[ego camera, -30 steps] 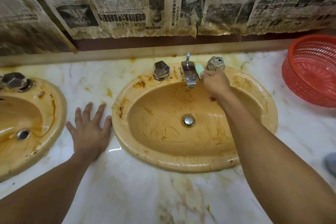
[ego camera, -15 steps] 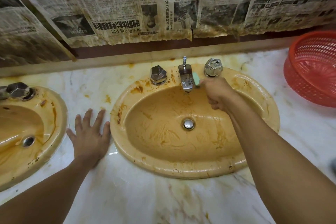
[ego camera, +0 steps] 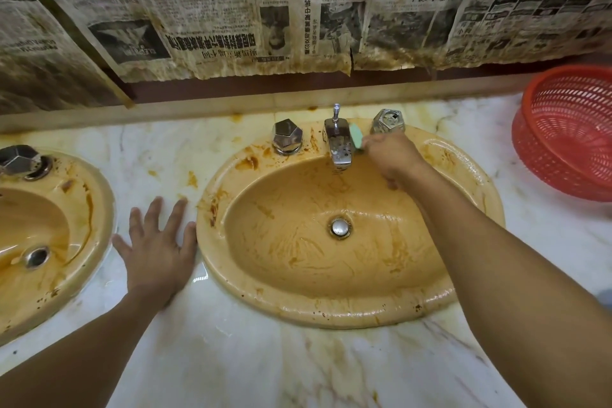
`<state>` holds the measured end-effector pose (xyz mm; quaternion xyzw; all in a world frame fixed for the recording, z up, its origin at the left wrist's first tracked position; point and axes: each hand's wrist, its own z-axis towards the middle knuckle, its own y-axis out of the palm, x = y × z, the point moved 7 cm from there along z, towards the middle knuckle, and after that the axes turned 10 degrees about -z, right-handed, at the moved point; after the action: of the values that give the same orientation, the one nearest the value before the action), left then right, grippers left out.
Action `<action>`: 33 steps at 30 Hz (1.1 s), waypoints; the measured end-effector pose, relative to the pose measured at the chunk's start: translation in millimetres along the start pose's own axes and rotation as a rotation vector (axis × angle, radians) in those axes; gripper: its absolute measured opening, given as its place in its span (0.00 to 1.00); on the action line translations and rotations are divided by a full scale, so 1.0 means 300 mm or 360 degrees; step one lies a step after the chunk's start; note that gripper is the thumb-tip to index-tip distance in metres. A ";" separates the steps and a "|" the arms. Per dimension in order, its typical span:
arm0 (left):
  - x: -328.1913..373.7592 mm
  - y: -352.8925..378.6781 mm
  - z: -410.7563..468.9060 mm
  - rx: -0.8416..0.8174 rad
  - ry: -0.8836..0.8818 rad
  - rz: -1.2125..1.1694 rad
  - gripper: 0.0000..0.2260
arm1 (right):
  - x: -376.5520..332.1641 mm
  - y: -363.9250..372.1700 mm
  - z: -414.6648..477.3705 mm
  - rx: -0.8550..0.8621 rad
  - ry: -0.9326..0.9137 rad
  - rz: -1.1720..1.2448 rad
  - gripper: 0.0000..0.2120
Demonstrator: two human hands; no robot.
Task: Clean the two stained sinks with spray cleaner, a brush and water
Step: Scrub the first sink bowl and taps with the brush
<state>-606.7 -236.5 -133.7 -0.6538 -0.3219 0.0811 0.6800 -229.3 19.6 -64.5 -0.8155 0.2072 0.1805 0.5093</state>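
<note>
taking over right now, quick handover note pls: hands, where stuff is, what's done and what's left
Left hand: open, flat on the marble counter between the sinks.
Right hand: grips the green brush, its head at the right side of the faucet on the right sink.
Spray cleaner: not in view.
Done: nothing looks clean yet.
Left: both basins, the left sink too, show brown stains; scrub, then rinse.

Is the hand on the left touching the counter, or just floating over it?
Touching. The head view shows the left hand lying flat on the marble counter, fingers spread, with no gap under it, just beside the stained sink.
</note>
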 end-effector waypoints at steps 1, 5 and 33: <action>0.001 0.000 0.000 0.0003 0.0002 0.0002 0.28 | 0.019 0.009 -0.017 -0.0041 -0.0008 0.0066 0.16; 0.003 -0.004 0.001 0.0008 0.0016 0.0009 0.28 | -0.024 -0.009 0.022 0.0147 -0.0049 0.0002 0.16; -0.014 0.001 0.005 0.0020 0.0045 0.0003 0.29 | -0.052 -0.056 0.010 0.0408 -0.0210 -0.0679 0.17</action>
<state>-610.7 -237.5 -135.6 -0.6508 -0.3110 0.0745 0.6886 -234.0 31.5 -45.3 -0.7560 0.0180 0.0940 0.6476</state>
